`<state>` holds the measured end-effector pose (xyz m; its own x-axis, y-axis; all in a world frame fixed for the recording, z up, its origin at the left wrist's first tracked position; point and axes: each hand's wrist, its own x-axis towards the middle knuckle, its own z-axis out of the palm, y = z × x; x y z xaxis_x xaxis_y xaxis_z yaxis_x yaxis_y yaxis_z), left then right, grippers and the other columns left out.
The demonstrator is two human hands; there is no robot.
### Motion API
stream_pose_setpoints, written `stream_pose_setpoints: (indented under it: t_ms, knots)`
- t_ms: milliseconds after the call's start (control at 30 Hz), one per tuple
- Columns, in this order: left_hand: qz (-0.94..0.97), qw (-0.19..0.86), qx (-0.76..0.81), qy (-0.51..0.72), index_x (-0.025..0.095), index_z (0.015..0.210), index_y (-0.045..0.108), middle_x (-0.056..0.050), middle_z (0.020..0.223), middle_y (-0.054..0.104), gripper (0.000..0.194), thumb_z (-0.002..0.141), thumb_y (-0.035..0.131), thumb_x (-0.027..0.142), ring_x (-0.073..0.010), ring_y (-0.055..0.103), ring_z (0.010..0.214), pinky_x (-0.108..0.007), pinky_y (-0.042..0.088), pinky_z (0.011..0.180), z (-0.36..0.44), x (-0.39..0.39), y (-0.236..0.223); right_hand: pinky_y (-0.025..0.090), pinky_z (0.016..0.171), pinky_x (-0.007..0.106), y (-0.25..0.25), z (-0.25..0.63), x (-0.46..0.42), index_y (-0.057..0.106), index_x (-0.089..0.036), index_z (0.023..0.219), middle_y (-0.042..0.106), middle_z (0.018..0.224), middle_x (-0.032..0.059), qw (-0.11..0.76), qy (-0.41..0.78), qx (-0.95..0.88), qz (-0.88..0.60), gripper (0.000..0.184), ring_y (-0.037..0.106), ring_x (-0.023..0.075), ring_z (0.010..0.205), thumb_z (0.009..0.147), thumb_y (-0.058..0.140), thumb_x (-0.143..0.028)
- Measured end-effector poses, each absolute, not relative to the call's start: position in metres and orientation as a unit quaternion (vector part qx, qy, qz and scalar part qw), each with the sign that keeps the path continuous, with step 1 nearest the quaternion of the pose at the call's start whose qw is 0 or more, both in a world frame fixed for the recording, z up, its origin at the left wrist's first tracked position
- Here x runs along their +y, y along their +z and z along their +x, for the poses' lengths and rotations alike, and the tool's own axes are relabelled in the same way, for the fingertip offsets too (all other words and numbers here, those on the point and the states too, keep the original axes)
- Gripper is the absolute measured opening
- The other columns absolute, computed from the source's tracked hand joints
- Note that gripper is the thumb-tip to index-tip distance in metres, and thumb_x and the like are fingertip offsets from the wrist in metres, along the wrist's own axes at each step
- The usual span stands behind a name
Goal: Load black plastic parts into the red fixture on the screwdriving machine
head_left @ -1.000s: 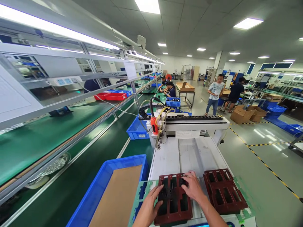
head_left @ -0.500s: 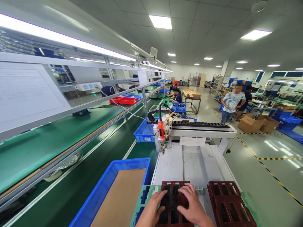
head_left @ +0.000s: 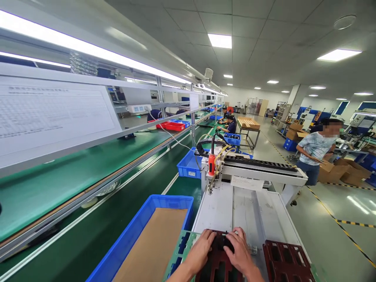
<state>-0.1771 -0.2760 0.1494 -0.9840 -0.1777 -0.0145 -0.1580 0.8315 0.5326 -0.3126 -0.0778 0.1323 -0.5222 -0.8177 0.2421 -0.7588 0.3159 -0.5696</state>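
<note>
Both hands, left hand [head_left: 201, 250] and right hand [head_left: 238, 250], press a black part [head_left: 222, 243] into the dark red fixture [head_left: 217, 266] on the machine's surface [head_left: 243, 211], fingers curled on it; seating looks underway, needing even downward pressure

Factory floor: conveyor line [head_left: 58, 184], workstations.

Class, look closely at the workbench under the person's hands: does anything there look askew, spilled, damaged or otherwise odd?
Nothing stands out. Both hands, left and right, rest on a black part in a dark red tray. A second red tray sits level beside it, and the blue bin holds flat cardboard. No spill or breakage shows.
</note>
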Motion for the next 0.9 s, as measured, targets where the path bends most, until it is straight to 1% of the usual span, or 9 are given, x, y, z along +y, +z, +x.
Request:
stream_pose_setpoints:
  t_ms: [133,300,467,533,600,667,733,800,900]
  knots:
    - [0.081,-0.002,-0.946,-0.314,0.019,0.146,0.059,-0.012,0.148,0.064,0.074,0.074,0.051,0.001,-0.0280,0.051,0.144,-0.047,0.035,0.126,-0.178,-0.287,0.137,0.038,0.119,0.059,0.114,-0.313,-0.088,0.077,-0.027,0.115,0.067,0.126,0.0109,0.075,-0.308,0.833,-0.453,0.031,0.046,0.0386,0.136,0.085,0.069,-0.023]
    - [0.174,0.042,-0.910,-0.374,0.026,0.139,0.068,-0.008,0.146,0.067,0.051,0.089,0.060,0.021,-0.0328,0.035,0.157,-0.068,0.008,0.131,-0.172,-0.287,0.128,0.031,0.121,0.066,0.102,-0.321,-0.098,0.083,-0.027,0.101,0.060,0.143,0.0118,0.100,-0.266,0.869,-0.405,0.023,0.032,0.0460,0.149,0.080,0.074,-0.025]
    - [0.213,0.055,-0.888,-0.405,0.025,0.156,0.051,-0.009,0.159,0.053,0.067,0.090,0.058,0.018,-0.0318,0.028,0.159,-0.069,0.005,0.131,-0.171,-0.278,0.117,0.035,0.121,0.061,0.098,-0.320,-0.096,0.078,-0.028,0.118,0.061,0.144,0.0104,0.073,-0.258,0.860,-0.435,0.033,0.035,0.0409,0.149,0.088,0.066,-0.021]
    - [0.177,0.062,-0.880,-0.437,0.025,0.164,0.034,-0.009,0.169,0.038,0.078,0.091,0.061,0.025,-0.0319,0.020,0.162,-0.067,0.009,0.132,-0.157,-0.275,0.111,0.036,0.122,0.059,0.095,-0.319,-0.095,0.076,-0.027,0.124,0.060,0.144,0.0110,0.049,-0.257,0.856,-0.446,0.034,0.036,0.0387,0.148,0.094,0.059,-0.024]
    - [0.163,0.116,-0.862,-0.465,0.025,0.166,0.029,-0.009,0.172,0.031,0.076,0.097,0.059,0.035,-0.0304,0.020,0.162,-0.061,0.019,0.132,-0.126,-0.271,0.101,0.038,0.120,0.061,0.091,-0.317,-0.095,0.075,-0.024,0.125,0.060,0.143,0.0141,0.012,-0.252,0.852,-0.459,0.035,0.037,0.0404,0.146,0.097,0.055,-0.029]
    - [0.215,0.202,-0.834,-0.466,0.026,0.157,0.049,-0.012,0.163,0.050,0.057,0.102,0.052,0.041,-0.0299,0.040,0.155,-0.054,0.035,0.128,-0.074,-0.261,0.086,0.042,0.113,0.066,0.087,-0.311,-0.093,0.074,-0.020,0.128,0.060,0.139,0.0188,-0.048,-0.262,0.837,-0.478,0.040,0.042,0.0447,0.139,0.099,0.053,-0.038]
    - [0.308,0.260,-0.799,-0.447,0.024,0.130,0.071,-0.014,0.134,0.072,0.039,0.105,0.048,0.043,-0.0282,0.065,0.129,-0.046,0.052,0.114,-0.006,-0.242,0.068,0.045,0.106,0.069,0.084,-0.303,-0.093,0.074,-0.016,0.127,0.063,0.132,0.0215,-0.128,-0.301,0.800,-0.502,0.047,0.049,0.0472,0.129,0.099,0.054,-0.048]
    - [0.412,0.275,-0.759,-0.422,0.023,0.108,0.076,-0.012,0.107,0.078,0.035,0.106,0.047,0.043,-0.0244,0.073,0.104,-0.038,0.059,0.098,0.072,-0.215,0.050,0.045,0.103,0.069,0.080,-0.295,-0.101,0.077,-0.023,0.120,0.069,0.123,0.0178,-0.172,-0.343,0.745,-0.546,0.040,0.060,0.0450,0.117,0.095,0.063,-0.049]
    - [0.569,0.260,-0.693,-0.357,0.022,0.099,0.075,-0.009,0.095,0.076,0.030,0.105,0.049,0.038,-0.0232,0.072,0.094,-0.036,0.059,0.089,0.194,-0.164,0.026,0.050,0.083,0.064,0.073,-0.273,-0.144,0.080,-0.040,0.115,0.075,0.103,0.0103,-0.163,-0.433,0.610,-0.643,0.034,0.067,0.0429,0.097,0.083,0.071,-0.047]
